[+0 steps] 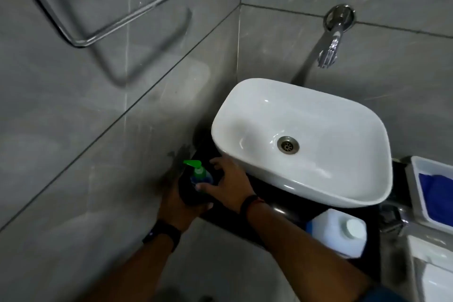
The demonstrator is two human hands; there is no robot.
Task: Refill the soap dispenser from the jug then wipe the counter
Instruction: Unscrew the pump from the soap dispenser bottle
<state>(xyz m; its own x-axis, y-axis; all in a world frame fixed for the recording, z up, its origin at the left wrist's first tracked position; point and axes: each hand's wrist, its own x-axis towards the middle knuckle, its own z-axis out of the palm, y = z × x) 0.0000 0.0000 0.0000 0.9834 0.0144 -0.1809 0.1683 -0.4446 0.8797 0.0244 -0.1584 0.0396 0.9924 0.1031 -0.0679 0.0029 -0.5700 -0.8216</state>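
Note:
The soap dispenser (199, 175) has a green pump top and a dark lower body, and stands at the left end of the black counter (279, 208), beside the white basin. My left hand (177, 200) wraps the dispenser's dark base from the left and below. My right hand (228, 179) rests against its right side with fingers spread around the neck. The white jug (339, 234), with its white cap on, stands upright on the counter in front of the basin, clear of both hands.
A white basin (301, 140) sits on the counter under a chrome wall tap (329, 52). A white tray (421, 184) holding a blue cloth (438, 198) stands at the right edge. A chrome towel rail (117, 14) hangs on the grey tiled left wall.

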